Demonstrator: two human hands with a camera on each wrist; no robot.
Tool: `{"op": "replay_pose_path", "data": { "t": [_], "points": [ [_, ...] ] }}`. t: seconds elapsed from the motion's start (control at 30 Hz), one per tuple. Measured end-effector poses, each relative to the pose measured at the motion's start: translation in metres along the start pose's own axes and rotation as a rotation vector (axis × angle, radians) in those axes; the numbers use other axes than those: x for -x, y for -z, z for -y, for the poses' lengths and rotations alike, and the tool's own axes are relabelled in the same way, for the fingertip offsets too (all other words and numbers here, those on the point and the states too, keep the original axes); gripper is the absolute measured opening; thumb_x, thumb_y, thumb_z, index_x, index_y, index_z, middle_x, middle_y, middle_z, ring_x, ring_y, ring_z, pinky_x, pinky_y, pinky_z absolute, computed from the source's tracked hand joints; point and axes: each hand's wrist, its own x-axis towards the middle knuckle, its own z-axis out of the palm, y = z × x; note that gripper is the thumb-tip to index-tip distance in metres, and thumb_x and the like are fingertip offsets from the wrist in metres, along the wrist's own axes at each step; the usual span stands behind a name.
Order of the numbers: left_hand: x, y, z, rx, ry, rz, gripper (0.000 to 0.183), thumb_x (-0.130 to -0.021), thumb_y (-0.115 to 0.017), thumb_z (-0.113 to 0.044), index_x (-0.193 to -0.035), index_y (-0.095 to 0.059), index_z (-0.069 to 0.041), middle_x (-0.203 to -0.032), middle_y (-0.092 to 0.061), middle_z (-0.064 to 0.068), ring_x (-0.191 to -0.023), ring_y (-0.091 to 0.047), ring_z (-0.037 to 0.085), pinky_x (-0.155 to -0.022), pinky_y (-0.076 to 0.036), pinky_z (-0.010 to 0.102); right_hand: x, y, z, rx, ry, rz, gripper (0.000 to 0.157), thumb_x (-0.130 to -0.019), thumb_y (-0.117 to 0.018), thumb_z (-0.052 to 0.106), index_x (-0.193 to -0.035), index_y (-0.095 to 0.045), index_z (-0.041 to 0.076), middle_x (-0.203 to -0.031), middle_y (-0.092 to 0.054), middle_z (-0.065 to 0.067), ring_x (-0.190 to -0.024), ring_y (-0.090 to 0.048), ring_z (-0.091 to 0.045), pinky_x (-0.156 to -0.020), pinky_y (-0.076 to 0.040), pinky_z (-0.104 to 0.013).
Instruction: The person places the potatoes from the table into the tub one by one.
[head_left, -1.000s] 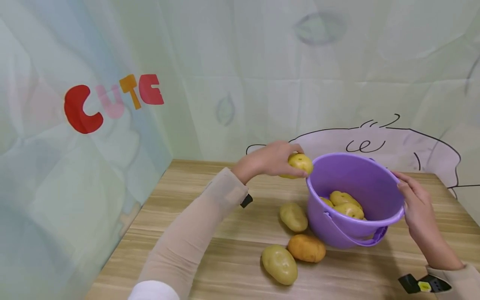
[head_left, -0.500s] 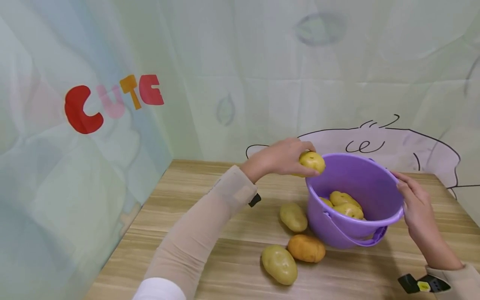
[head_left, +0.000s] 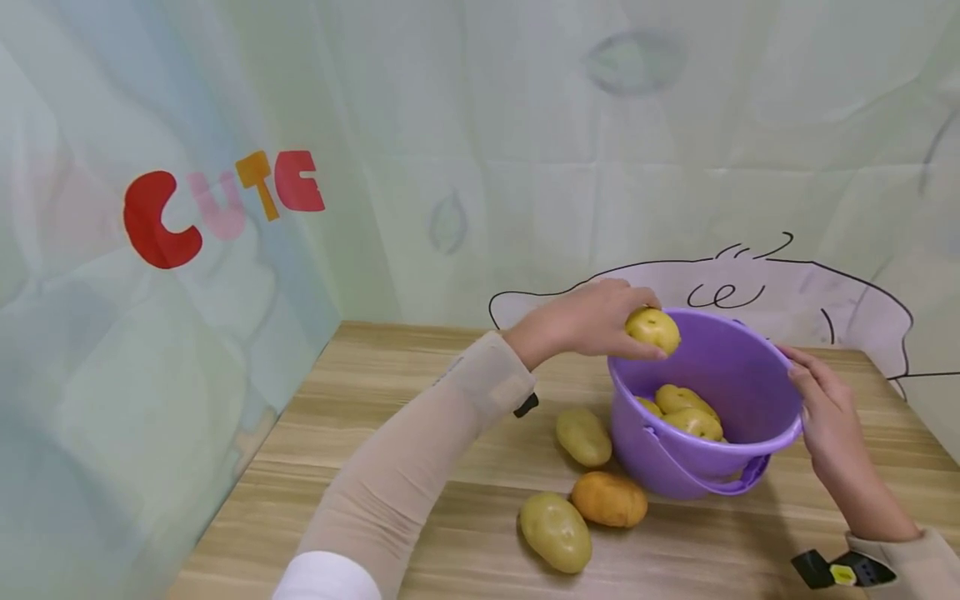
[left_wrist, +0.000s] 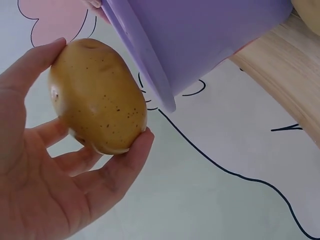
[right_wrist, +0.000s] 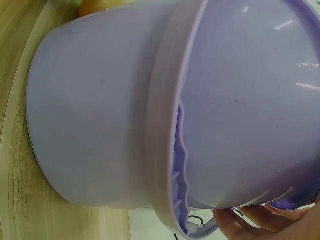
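Note:
My left hand (head_left: 600, 321) pinches a yellow potato (head_left: 654, 331) over the left rim of a purple bucket (head_left: 675, 471). In the left wrist view, thumb and fingertips clasp this speckled potato (left_wrist: 100, 97) beside the bucket (left_wrist: 200, 40). My right hand (head_left: 828, 417) holds the bucket's right rim and upper side. Several potatoes (head_left: 692, 422) lie inside the bucket, partly hidden by its front wall. On the table left of it are two greenish-yellow potatoes, one close to its side (head_left: 583, 437) and one nearer (head_left: 556, 532), plus an orange-brown potato (head_left: 610, 499).
A wood-grain table (head_left: 360, 433) carries everything. The bucket's handle (head_left: 735, 482) hangs down its front. Behind the table rises a printed backdrop (head_left: 480, 125), with coloured letters (head_left: 161, 221) on the left side.
My left hand has moved right with the potato, from left of the bucket to over its rim. The right hand and bucket stay nearly still; the view shifts slightly.

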Motion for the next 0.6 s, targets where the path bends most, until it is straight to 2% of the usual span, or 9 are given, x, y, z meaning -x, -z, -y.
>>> {"op": "replay_pose_path", "data": {
  "t": [0.13, 0.33, 0.6],
  "points": [
    [-0.006, -0.003, -0.007, 0.003, -0.005, 0.014, 0.059, -0.078, -0.061, -0.057, -0.123, -0.051, -0.021, -0.098, -0.05, -0.008, -0.088, -0.045, 0.006, -0.069, -0.039, 0.02, 0.001, 0.002, 0.001, 0.05, -0.014, -0.007, 0.03, -0.097, -0.042, 0.01, -0.124, -0.056, 0.007, -0.105, -0.06, 0.011, -0.089, -0.056, -0.001, -0.071, -0.044, -0.009],
    [-0.015, -0.01, -0.019, 0.01, -0.04, 0.061, 0.059, -0.078, -0.062, -0.057, -0.123, -0.05, -0.02, -0.099, -0.049, -0.007, -0.089, -0.046, 0.006, -0.068, -0.039, 0.019, 0.004, 0.005, 0.003, 0.062, -0.019, -0.007, 0.031, -0.097, -0.041, 0.01, -0.125, -0.055, 0.005, -0.104, -0.06, 0.011, -0.088, -0.056, 0.0, -0.07, -0.044, -0.009],
    [-0.018, -0.017, -0.022, -0.033, -0.007, 0.07, 0.065, -0.077, -0.06, -0.061, -0.128, -0.048, -0.023, -0.107, -0.048, -0.007, -0.092, -0.044, 0.005, -0.07, -0.039, 0.019, 0.002, 0.001, 0.002, 0.036, 0.003, 0.007, 0.032, -0.097, -0.042, 0.01, -0.126, -0.053, 0.0, -0.104, -0.061, 0.009, -0.09, -0.057, -0.001, -0.072, -0.044, -0.009]
  ]
}}
